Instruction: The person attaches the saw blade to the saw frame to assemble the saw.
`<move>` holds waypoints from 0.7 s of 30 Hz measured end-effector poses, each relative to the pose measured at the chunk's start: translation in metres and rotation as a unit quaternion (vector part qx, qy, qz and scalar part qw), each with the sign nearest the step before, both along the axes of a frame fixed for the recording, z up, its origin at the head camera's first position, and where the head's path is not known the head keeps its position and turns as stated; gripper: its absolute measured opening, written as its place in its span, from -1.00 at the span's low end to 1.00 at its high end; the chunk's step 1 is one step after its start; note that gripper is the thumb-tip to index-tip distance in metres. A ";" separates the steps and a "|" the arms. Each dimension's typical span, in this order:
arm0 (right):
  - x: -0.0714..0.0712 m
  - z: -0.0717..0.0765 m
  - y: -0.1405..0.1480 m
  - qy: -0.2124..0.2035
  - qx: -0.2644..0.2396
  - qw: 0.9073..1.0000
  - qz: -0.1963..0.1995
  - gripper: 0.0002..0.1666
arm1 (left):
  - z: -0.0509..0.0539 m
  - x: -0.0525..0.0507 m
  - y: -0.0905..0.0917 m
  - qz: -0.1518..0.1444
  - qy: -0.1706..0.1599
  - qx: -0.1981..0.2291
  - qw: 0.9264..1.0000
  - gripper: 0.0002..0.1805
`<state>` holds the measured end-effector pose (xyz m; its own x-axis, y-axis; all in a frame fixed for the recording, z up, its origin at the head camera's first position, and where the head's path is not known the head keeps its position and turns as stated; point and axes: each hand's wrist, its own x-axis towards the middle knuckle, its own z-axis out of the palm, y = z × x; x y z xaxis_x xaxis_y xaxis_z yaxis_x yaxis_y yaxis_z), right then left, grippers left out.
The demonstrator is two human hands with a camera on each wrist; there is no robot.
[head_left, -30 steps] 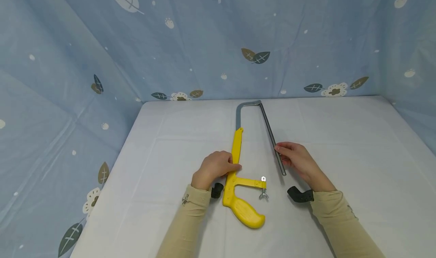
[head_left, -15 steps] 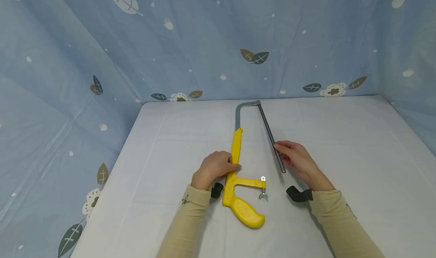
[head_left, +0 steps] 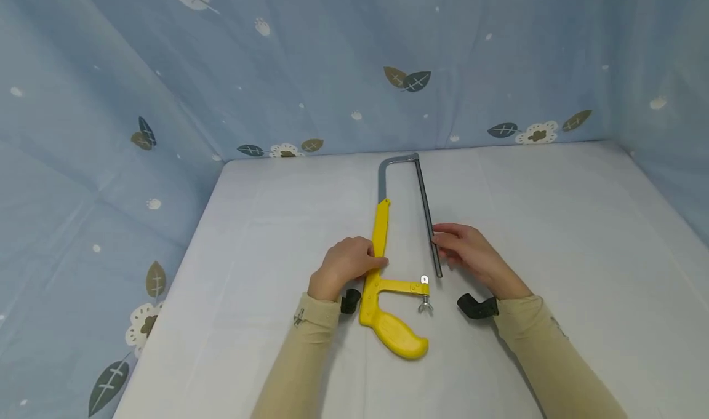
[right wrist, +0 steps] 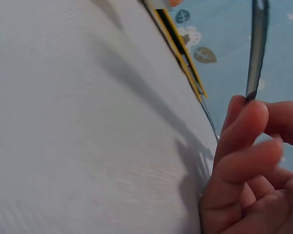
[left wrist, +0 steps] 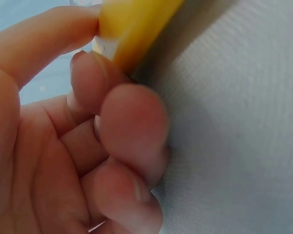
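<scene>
My left grip (head_left: 346, 261) is pinching the yellow hacksaw frame (head_left: 380, 223), handle (head_left: 399, 335) lying nearer me, while my right grip (head_left: 471, 256) is pinching the blade (head_left: 424, 201) just short of its near end.

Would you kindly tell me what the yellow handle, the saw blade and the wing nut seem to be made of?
Yellow handle: plastic or painted metal, hard to say; smooth, softly shiny.
Saw blade: probably steel, dark grey, with pale glints along it.
Wing nut: likely bare or plated metal, from its silvery shine.
</scene>
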<state>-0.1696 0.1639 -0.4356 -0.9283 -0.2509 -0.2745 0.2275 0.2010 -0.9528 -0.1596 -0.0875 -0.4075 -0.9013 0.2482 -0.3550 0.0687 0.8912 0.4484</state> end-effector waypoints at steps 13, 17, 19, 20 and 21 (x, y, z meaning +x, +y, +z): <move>-0.003 -0.002 -0.012 0.015 0.073 0.997 0.008 -0.47 | -0.006 -0.003 -0.001 -0.003 0.004 -0.006 1.000 -0.63; -0.003 -0.004 -0.013 0.018 0.081 0.997 0.006 -0.49 | -0.008 -0.004 -0.001 -0.004 0.008 -0.004 1.000 -0.63; -0.002 -0.005 -0.014 0.017 0.090 0.996 0.007 -0.50 | -0.010 -0.003 -0.001 -0.003 0.006 -0.003 1.000 -0.63; -0.002 -0.006 -0.014 0.018 0.096 0.995 0.009 -0.49 | -0.011 -0.002 0.000 -0.002 0.004 -0.002 1.000 -0.63; -0.002 -0.007 -0.015 0.019 0.102 0.995 0.011 -0.49 | -0.012 -0.002 0.000 -0.002 0.002 -0.002 1.000 -0.63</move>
